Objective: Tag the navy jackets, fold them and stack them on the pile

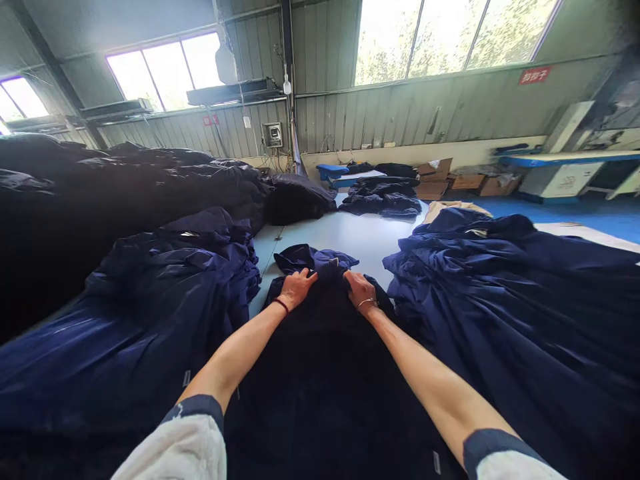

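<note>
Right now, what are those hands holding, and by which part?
The left hand and right hand each hold the dark blue garment by its far end, one on either side of what looks like the collar.

Cardboard boxes (466, 182) by the far wall (390, 110), beneath a bright window (447, 40).

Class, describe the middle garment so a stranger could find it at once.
Start at the pale tabletop, with navy clothes on both sides. Between them lies a dark garment. Unlike its neighbours, it is held by the left hand and right hand.
</note>
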Tool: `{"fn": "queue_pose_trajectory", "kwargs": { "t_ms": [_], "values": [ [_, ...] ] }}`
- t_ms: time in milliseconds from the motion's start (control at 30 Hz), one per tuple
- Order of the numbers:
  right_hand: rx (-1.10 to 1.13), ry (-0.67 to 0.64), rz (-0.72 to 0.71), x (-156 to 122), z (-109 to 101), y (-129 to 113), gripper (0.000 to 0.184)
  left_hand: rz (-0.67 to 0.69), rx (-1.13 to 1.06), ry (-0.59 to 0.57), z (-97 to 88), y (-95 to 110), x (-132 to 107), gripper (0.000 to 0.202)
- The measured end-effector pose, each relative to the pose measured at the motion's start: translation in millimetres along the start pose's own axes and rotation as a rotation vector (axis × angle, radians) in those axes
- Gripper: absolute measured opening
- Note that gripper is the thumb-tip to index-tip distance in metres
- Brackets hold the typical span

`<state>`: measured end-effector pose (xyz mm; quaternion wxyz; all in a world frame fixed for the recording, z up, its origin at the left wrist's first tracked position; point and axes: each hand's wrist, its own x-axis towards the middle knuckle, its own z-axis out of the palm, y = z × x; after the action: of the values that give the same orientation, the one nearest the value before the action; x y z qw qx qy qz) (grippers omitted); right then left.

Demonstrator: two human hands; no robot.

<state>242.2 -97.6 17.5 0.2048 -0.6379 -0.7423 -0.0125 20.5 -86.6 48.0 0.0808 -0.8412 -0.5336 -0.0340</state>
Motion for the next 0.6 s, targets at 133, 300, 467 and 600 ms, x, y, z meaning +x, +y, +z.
{"fn": "queue_pose_trajectory", "kwargs": {
  "t_ms": [133,300,467,600],
  "values": [
    [0.032,0.090,-0.063,-3,-21,-12,0.048,-0.057,0.029,0.014,-35.5,4,-19,0.052],
    [0.058,0.135,-0.093,-4,-45,-32,0.043,-0.100,0.068,0.037,-85.7,6,-49,0.059],
    [0.089,0.139,-0.105,-2,-74,-65,0.044,-0.145,0.099,0.070,-134.5,1,-82,0.062],
    [0.118,0.152,-0.139,2,-95,-96,0.051,-0.196,0.137,0.099,-172.2,-7,-108,0.067]
  ]
}}
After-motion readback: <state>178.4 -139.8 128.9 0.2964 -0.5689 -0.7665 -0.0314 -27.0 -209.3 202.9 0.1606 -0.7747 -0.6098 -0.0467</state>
